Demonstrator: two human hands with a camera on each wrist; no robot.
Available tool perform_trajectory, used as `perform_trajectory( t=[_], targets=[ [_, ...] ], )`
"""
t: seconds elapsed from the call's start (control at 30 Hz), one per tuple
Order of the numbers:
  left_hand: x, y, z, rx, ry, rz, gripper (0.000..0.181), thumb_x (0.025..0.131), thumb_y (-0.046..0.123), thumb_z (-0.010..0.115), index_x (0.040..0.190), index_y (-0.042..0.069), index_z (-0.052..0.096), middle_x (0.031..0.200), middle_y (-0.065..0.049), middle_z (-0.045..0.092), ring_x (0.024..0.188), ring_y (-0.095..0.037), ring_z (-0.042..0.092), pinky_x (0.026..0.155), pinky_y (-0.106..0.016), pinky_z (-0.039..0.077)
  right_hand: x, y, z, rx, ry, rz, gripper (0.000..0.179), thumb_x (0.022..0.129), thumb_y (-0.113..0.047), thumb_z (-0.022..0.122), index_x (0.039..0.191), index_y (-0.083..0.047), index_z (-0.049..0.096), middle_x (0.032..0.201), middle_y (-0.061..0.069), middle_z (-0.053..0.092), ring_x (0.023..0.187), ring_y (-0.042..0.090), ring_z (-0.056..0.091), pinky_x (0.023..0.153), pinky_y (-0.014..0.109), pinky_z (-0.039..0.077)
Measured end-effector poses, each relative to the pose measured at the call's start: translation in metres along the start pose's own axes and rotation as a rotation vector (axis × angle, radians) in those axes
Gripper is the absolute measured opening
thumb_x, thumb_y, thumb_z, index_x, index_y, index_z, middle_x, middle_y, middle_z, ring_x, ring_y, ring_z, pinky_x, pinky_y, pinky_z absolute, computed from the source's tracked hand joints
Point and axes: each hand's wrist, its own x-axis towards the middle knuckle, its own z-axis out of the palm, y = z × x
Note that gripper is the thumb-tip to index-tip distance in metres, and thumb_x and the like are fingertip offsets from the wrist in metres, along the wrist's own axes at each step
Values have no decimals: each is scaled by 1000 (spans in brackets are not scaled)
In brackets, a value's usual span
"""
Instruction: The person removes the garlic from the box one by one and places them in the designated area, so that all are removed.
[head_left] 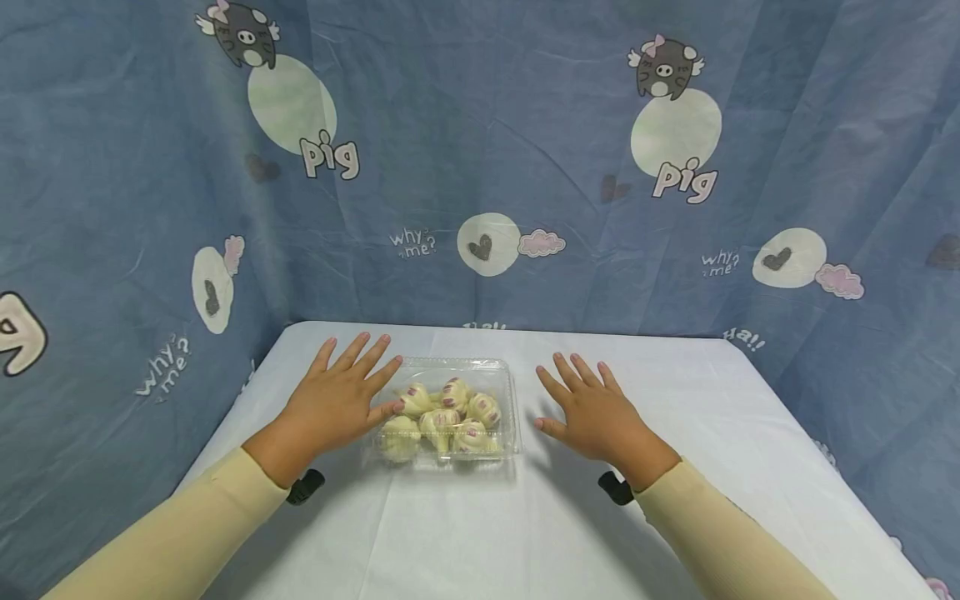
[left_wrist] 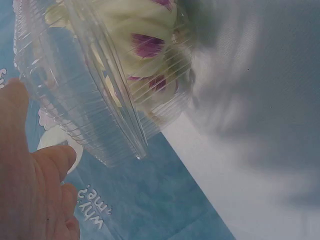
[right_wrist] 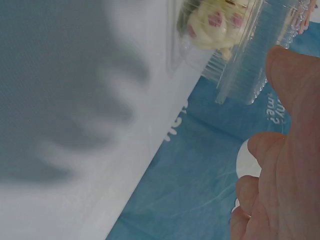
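Observation:
A clear plastic clamshell box (head_left: 491, 372) stands on the white table, with several pale garlic-like bulbs (head_left: 438, 421) inside. Purple patches mark the bulbs, and ridged transparent walls of the box (left_wrist: 75, 85) surround them in the left wrist view. My left hand (head_left: 330, 408) is spread at the box's left side, its thumb overlapping the box in the head view; whether it touches cannot be told. To the right of the box, my right hand (head_left: 600, 417) is also spread, apart from it and holding nothing. The right wrist view has the box (right_wrist: 237, 65) beyond the thumb.
A white cloth covers the table (head_left: 450, 542). Behind it and along the sides hangs a blue curtain (head_left: 420, 150) printed with pigs, hearts and lettering. Dark straps (head_left: 617, 488) sit at both wrists, below the beige sleeves (head_left: 720, 525).

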Motion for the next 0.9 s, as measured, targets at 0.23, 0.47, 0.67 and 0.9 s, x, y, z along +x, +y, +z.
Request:
perform_trajectory(
  t=[0.23, 0.47, 0.67, 0.9],
  targets=[
    [-4, 0, 4, -28, -1, -16, 79, 104, 72, 35, 166, 23, 32, 176, -11, 15, 162, -41, 7, 124, -71, 1, -1, -2, 9, 52, 28, -7, 83, 102, -74, 37, 169, -29, 18, 176, 7, 11, 163, 32, 9, 128, 62, 11],
    [-19, 0, 19, -252, -7, -108, 83, 104, 74, 29, 168, 21, 26, 175, -15, 13, 160, -46, 2, 120, -75, -1, -10, -15, 22, 222, 125, -31, 77, 103, -64, 52, 166, -23, 33, 171, 12, 31, 157, 32, 31, 128, 57, 19],
    [-35, 0, 34, -559, 38, -238, 85, 110, 59, 36, 167, 2, 11, 171, -29, 16, 156, -56, 11, 119, -75, 10, -18, -28, 26, 321, 197, -59, 68, 102, -55, 60, 158, -18, 47, 161, 9, 49, 147, 31, 48, 122, 53, 35],
    [-48, 0, 53, -951, 17, -449, 66, 113, 46, 36, 145, -10, 50, 136, -29, 61, 120, -40, 65, 101, -53, 53, -28, -39, 25, 419, 260, -135, 49, 102, -54, 63, 134, -17, 63, 132, -2, 65, 126, 21, 62, 105, 46, 52]
  ],
)
